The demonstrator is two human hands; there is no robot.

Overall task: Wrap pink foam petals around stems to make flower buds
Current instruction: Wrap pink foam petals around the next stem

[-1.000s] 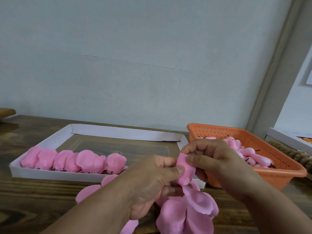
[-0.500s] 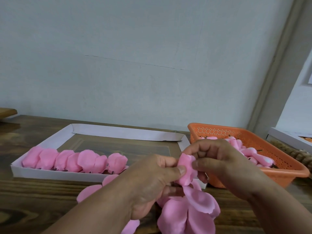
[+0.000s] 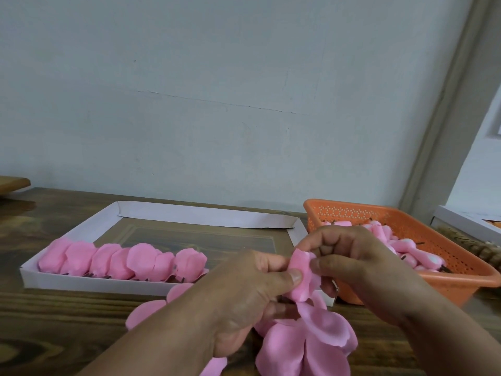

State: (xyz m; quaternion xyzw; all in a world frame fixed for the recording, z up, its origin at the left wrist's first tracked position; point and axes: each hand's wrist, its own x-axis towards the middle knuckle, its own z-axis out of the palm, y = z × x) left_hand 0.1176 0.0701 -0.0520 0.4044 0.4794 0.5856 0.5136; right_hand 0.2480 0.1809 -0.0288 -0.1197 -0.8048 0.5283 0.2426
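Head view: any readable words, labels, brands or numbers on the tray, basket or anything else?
None: no text shows anywhere.
White cardboard tray: plain, no print.
Orange basket: only a hole pattern, no label.
White box at the right edge: cut off, nothing legible.

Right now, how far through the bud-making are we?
Done: a row of wrapped buds lies along the near side of the white tray. In hand: the left hand and right hand both pinch one petal bud. Left: loose petals on the table and pieces in the orange basket.
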